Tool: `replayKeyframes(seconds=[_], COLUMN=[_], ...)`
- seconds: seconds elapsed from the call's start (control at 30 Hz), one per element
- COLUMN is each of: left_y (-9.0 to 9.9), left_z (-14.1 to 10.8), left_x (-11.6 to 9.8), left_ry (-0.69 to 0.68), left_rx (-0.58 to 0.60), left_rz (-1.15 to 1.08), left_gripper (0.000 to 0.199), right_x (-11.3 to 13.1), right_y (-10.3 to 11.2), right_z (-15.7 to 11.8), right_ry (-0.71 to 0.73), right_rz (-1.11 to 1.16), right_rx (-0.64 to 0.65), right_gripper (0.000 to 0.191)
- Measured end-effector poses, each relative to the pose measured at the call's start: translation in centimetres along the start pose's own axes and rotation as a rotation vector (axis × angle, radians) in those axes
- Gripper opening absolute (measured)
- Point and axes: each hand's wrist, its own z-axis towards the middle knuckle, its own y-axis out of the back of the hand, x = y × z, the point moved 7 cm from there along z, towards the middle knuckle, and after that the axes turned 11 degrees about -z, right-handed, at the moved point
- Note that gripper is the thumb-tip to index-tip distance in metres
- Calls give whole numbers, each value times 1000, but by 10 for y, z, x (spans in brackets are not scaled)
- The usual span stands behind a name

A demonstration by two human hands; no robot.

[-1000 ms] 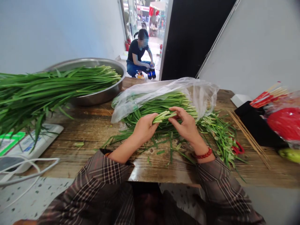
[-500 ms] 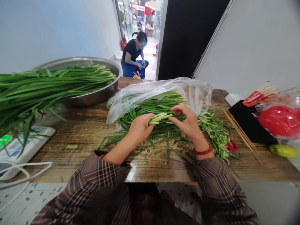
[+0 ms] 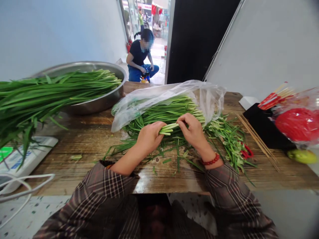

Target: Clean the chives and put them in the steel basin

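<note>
My left hand (image 3: 150, 135) is closed round a small bunch of garlic chives (image 3: 168, 128), their pale cut ends pointing right. At those ends, the thumb and fingers of my right hand (image 3: 190, 128) are pinched together on the stalk tips. Behind both hands lies a larger pile of chives (image 3: 171, 109), partly covered by a clear plastic bag (image 3: 139, 103). To the right of my right hand is a heap of loose leaves and trimmings (image 3: 228, 141). Some chive scraps are scattered on the wooden table below my hands.
A steel basin (image 3: 99, 105) at the left holds a big bundle of chives hanging over its rim. A white scale (image 3: 42, 149) with cables sits at the left edge. On the right are red-handled scissors (image 3: 247, 152), wooden skewers (image 3: 259, 142) and a black box (image 3: 267, 127). A person (image 3: 139, 56) squats beyond the table.
My right hand has moved slightly left and its fingers have closed from an open pose onto the chive ends. My left hand keeps its hold.
</note>
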Motion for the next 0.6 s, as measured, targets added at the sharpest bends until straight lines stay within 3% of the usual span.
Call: replayKeyframes(seconds=[0.17, 0.27, 0.33, 0.43, 0.6], left_y=[-3, -5, -2, 7, 17], left_z=[-1, -3, -3, -3, -3], left_x=[-2, -3, -4, -2, 4], left_ry=[-45, -87, -108, -117, -113], left_rx=[6, 6, -29, -122, -243], left_rz=[70, 130, 114, 25, -70], left_gripper=[26, 27, 27, 23, 22], right_x=[-30, -52, -61, -55, -4], right_y=[-17, -15, -5, 14, 10], right_z=[-5, -6, -5, 0, 2], right_ry=[-344, -525, -556, -458, -15], right_rz=[349, 578, 639, 591, 444], right_rx=[4, -106, -184, -156, 375], right_gripper=[24, 29, 30, 34, 21])
